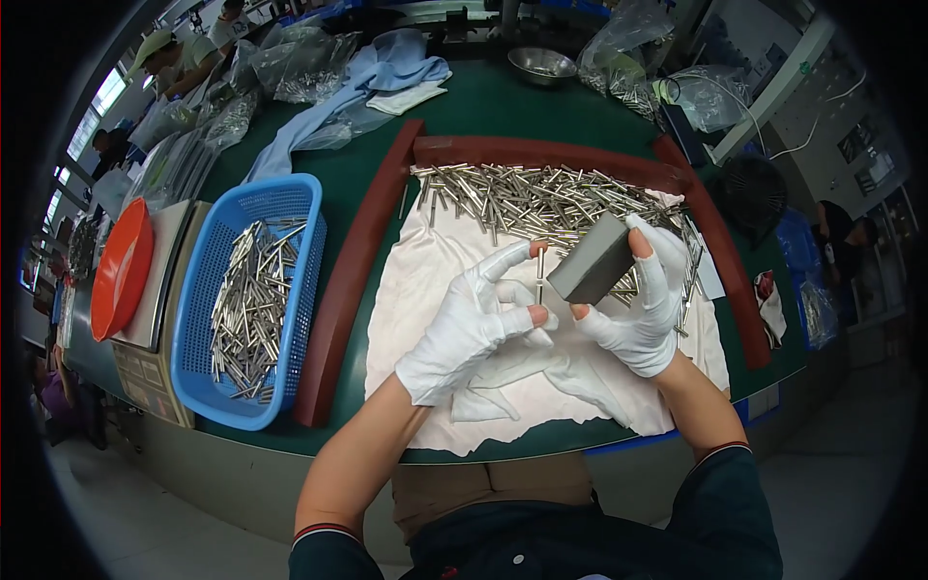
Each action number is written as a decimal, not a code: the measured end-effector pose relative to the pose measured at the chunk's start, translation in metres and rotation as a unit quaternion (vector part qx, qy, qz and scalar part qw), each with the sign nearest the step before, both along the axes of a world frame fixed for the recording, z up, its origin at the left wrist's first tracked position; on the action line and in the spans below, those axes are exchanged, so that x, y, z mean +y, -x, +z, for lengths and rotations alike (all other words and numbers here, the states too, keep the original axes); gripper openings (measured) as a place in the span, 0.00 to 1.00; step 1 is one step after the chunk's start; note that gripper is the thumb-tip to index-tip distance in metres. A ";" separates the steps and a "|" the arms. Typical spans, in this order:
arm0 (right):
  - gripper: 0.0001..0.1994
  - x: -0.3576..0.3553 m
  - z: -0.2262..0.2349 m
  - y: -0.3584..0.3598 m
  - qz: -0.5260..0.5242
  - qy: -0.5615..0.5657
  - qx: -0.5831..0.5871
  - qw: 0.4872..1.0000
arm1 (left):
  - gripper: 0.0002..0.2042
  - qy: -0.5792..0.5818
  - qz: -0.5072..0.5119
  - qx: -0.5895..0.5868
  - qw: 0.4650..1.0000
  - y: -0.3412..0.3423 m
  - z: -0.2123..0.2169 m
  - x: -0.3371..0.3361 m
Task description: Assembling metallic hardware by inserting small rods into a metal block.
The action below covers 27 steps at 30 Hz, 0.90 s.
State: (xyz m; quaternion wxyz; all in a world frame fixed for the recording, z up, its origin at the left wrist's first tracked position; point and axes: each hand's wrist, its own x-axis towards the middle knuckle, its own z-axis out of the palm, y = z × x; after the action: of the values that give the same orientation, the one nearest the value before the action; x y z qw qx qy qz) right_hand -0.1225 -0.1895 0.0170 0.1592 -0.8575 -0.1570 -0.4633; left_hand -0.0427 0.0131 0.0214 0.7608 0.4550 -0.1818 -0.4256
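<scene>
My left hand (476, 321), in a white glove with bare fingertips, pinches a thin metal pin (540, 277) upright between finger and thumb. Close by on the right, my right hand (643, 307), gloved the same way, grips a dark grey rectangular block (592, 259), tilted, with one end toward the pin. I cannot tell whether block and pin touch. Beneath both hands spreads a pale pink cloth (406, 319), with a crumpled white cloth (570, 382) on its near part. Behind the hands lies a large heap of similar metal pins (512, 198).
Dark red rails (343, 290) border the cloth on the left, back and right. Left of them stands a blue plastic basket (184, 338) of pins, beside an orange tray (123, 271). A metal bowl (542, 66) and plastic bags (628, 43) sit farther back. Other people work at the far left.
</scene>
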 end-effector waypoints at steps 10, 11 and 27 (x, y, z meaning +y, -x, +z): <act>0.44 0.005 0.002 0.000 0.033 -0.032 0.074 0.996 | 0.35 -0.004 0.024 -0.001 1.000 0.001 0.001 -0.002; 0.44 0.004 0.003 0.000 0.021 -0.031 0.078 0.996 | 0.35 -0.004 0.012 -0.007 1.000 -0.001 -0.001 -0.001; 0.41 0.005 0.013 0.003 0.026 -0.100 0.179 0.978 | 0.33 -0.016 0.010 -0.019 1.000 0.000 0.002 -0.001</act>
State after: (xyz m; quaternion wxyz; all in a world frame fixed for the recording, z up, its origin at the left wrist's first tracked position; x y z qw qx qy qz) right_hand -0.1251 -0.1844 0.0295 0.2817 -0.9018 -0.1006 -0.3119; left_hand -0.0425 0.0124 0.0238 0.7541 0.4773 -0.1843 -0.4119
